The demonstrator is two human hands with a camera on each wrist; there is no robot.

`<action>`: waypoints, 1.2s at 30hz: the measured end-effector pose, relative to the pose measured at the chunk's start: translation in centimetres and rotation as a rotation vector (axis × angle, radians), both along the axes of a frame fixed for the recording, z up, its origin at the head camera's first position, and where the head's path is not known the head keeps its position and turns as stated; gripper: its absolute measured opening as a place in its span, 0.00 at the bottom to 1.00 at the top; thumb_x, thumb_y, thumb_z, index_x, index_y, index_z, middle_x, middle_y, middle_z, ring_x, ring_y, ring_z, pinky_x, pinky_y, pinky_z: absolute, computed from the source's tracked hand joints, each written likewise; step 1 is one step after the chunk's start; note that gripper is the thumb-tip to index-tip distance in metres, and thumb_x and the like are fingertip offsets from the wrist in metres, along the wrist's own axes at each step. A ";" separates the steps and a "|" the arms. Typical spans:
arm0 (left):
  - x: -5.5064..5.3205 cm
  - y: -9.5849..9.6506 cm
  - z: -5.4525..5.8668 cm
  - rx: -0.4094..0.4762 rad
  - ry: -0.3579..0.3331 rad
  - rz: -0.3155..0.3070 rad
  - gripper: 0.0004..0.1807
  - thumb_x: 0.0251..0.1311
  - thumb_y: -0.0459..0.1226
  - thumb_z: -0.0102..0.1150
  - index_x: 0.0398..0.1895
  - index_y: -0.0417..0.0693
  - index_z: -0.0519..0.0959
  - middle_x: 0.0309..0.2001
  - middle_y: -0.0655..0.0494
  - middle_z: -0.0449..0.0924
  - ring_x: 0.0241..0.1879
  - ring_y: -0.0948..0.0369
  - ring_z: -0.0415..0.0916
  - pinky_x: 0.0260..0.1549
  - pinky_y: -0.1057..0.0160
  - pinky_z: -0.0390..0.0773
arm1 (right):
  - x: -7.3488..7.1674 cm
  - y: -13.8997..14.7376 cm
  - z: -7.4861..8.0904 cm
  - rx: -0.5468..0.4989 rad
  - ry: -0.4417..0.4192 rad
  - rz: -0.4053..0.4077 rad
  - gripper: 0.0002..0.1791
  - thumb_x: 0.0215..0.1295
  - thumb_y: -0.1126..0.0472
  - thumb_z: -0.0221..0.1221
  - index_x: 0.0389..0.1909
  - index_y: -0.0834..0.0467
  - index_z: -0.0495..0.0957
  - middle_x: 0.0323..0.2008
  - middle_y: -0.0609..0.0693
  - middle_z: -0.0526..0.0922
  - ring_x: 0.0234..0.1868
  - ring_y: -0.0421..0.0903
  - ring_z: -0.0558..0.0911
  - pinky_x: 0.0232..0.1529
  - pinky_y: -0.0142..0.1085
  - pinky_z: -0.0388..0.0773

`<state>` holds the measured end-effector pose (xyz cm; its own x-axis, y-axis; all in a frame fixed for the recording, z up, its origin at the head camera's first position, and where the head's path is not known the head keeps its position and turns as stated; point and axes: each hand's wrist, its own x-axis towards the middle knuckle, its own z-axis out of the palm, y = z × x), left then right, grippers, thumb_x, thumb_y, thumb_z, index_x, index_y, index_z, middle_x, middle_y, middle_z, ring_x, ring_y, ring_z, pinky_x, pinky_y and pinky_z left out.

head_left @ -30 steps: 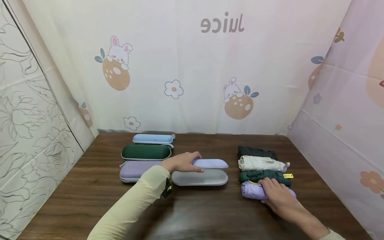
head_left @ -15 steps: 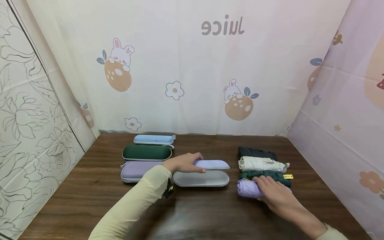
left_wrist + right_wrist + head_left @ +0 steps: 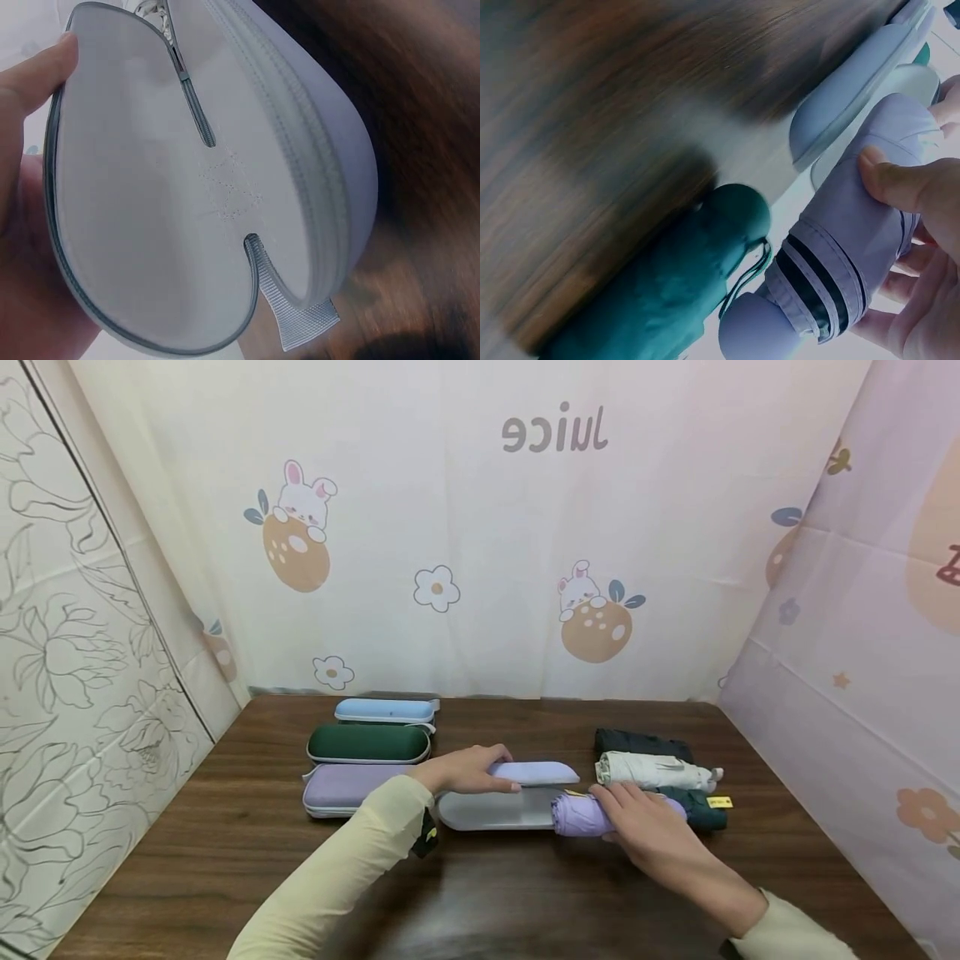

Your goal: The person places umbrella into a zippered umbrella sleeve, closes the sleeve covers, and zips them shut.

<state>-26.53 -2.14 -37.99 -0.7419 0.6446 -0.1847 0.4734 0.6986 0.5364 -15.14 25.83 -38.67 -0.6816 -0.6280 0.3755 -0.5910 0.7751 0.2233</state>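
The dark brown wood-grain table (image 3: 480, 897) runs toward the viewer with a soft sheen in front, and a pale yellow-green sleeve (image 3: 322, 893) crosses it from the near edge. The right hand (image 3: 651, 828) has its fingers clamped round a lilac folded fabric umbrella (image 3: 581, 817), its thumb along one side; a dark stripe band circles the cloth near the handle end. The umbrella covers the right end of the open case's grey half; whether they touch, I cannot tell.

That open case, a long rounded lavender shell with a pale lining (image 3: 487, 810), lies spread in the middle. The left hand (image 3: 467, 770) grips its far half between thumb and fingers, keeping the two halves apart. The step in hand seems to be bringing the umbrella to the case; the next move would call for lining it up lengthwise over the grey half and lowering it while the lid is held back.

To the left, a closed lavender zip case (image 3: 348, 787) sits nearest, then a dark green case (image 3: 367, 743), then a light blue one (image 3: 384, 710). To the right, a dark green folded umbrella (image 3: 705, 814) with a yellow tag lies before a white one (image 3: 641, 769) and a black one (image 3: 641, 743).

Behind hangs a pale curtain (image 3: 495, 527) printed with rabbits, orange fruit and a reversed "Juice".
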 end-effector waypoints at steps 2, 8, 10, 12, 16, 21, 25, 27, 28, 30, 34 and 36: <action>0.0 0.2 -0.2 0.003 -0.001 0.002 0.30 0.60 0.59 0.56 0.60 0.54 0.69 0.51 0.56 0.75 0.44 0.62 0.71 0.46 0.59 0.72 | -0.2 -0.5 -0.1 0.000 0.013 0.005 0.36 0.42 0.59 0.75 0.53 0.65 0.72 0.45 0.55 0.76 0.46 0.52 0.76 0.40 0.45 0.76; 0.3 0.5 -0.3 0.026 -0.019 0.000 0.29 0.61 0.57 0.56 0.60 0.53 0.69 0.51 0.55 0.75 0.44 0.62 0.71 0.46 0.58 0.72 | -0.3 -2.3 -1.0 0.033 0.016 -0.043 0.34 0.46 0.57 0.73 0.54 0.64 0.72 0.45 0.55 0.76 0.47 0.54 0.76 0.42 0.46 0.76; 0.4 0.6 -0.3 0.030 -0.021 0.000 0.29 0.61 0.57 0.55 0.60 0.53 0.69 0.50 0.55 0.75 0.44 0.62 0.72 0.46 0.58 0.72 | -0.3 -2.9 -1.3 0.041 0.016 -0.065 0.33 0.48 0.56 0.72 0.54 0.64 0.73 0.46 0.56 0.77 0.47 0.54 0.77 0.43 0.47 0.75; 0.6 0.7 -0.3 0.030 -0.019 -0.001 0.29 0.61 0.58 0.55 0.60 0.53 0.69 0.50 0.55 0.75 0.44 0.62 0.72 0.47 0.57 0.72 | -0.2 -3.6 -1.6 0.052 0.023 -0.080 0.31 0.50 0.56 0.71 0.54 0.64 0.73 0.46 0.57 0.77 0.47 0.55 0.77 0.43 0.48 0.75; 0.7 1.0 -0.4 0.026 -0.017 0.000 0.30 0.62 0.58 0.53 0.61 0.53 0.69 0.51 0.55 0.76 0.45 0.62 0.72 0.47 0.57 0.73 | -0.2 -4.7 -2.0 0.103 0.057 -0.082 0.26 0.52 0.64 0.68 0.54 0.65 0.74 0.46 0.59 0.77 0.47 0.56 0.77 0.44 0.49 0.75; 0.6 1.0 -0.5 0.020 -0.007 0.000 0.30 0.63 0.60 0.50 0.61 0.52 0.69 0.50 0.55 0.76 0.44 0.63 0.73 0.46 0.58 0.73 | -0.4 -6.0 -2.4 0.152 0.077 -0.083 0.24 0.52 0.73 0.64 0.53 0.66 0.75 0.45 0.59 0.78 0.46 0.55 0.78 0.44 0.49 0.75; 0.6 0.9 -0.3 0.018 0.004 0.003 0.30 0.63 0.60 0.49 0.60 0.52 0.70 0.50 0.55 0.76 0.45 0.63 0.73 0.46 0.59 0.73 | -0.6 -6.7 -2.5 0.174 0.047 -0.092 0.24 0.53 0.72 0.64 0.54 0.65 0.74 0.45 0.59 0.78 0.47 0.55 0.77 0.45 0.49 0.74; 0.6 0.8 -0.2 0.018 0.008 0.003 0.29 0.63 0.60 0.49 0.59 0.52 0.70 0.50 0.55 0.76 0.45 0.63 0.73 0.46 0.59 0.72 | -0.7 -7.1 -2.5 0.182 0.049 -0.090 0.25 0.52 0.71 0.65 0.54 0.65 0.74 0.45 0.58 0.77 0.47 0.55 0.77 0.44 0.49 0.74; 0.6 0.8 -0.1 0.019 0.009 0.003 0.29 0.63 0.60 0.49 0.59 0.52 0.70 0.50 0.55 0.76 0.46 0.63 0.73 0.47 0.58 0.72 | -0.8 -7.2 -2.6 0.182 0.056 -0.083 0.25 0.51 0.71 0.65 0.53 0.65 0.75 0.45 0.58 0.77 0.46 0.54 0.77 0.44 0.48 0.74; 0.6 0.9 0.1 0.018 0.012 0.001 0.29 0.63 0.60 0.49 0.59 0.52 0.70 0.51 0.55 0.76 0.47 0.62 0.73 0.48 0.58 0.72 | -1.0 -7.6 -2.8 0.180 0.079 -0.069 0.25 0.49 0.70 0.66 0.52 0.65 0.75 0.43 0.57 0.77 0.44 0.53 0.76 0.42 0.47 0.74; 0.7 1.0 0.2 0.011 0.014 -0.002 0.30 0.63 0.60 0.49 0.60 0.53 0.70 0.52 0.55 0.76 0.47 0.62 0.73 0.48 0.57 0.72 | -1.5 -8.4 -3.2 0.169 0.107 -0.044 0.22 0.48 0.69 0.66 0.46 0.62 0.73 0.38 0.53 0.74 0.40 0.50 0.74 0.37 0.43 0.74; 0.8 1.1 0.3 0.010 0.019 -0.004 0.30 0.63 0.60 0.49 0.60 0.52 0.70 0.52 0.55 0.76 0.46 0.62 0.73 0.48 0.57 0.72 | -1.7 -8.9 -3.4 0.165 0.111 -0.040 0.20 0.49 0.68 0.65 0.44 0.60 0.72 0.38 0.52 0.73 0.39 0.49 0.74 0.36 0.42 0.74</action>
<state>-25.73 -1.05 -37.74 -0.7428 0.6490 -0.1646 0.4858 0.6916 0.5345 -16.81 16.97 -42.05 -0.6675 -0.6608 0.3433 -0.5256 0.7447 0.4114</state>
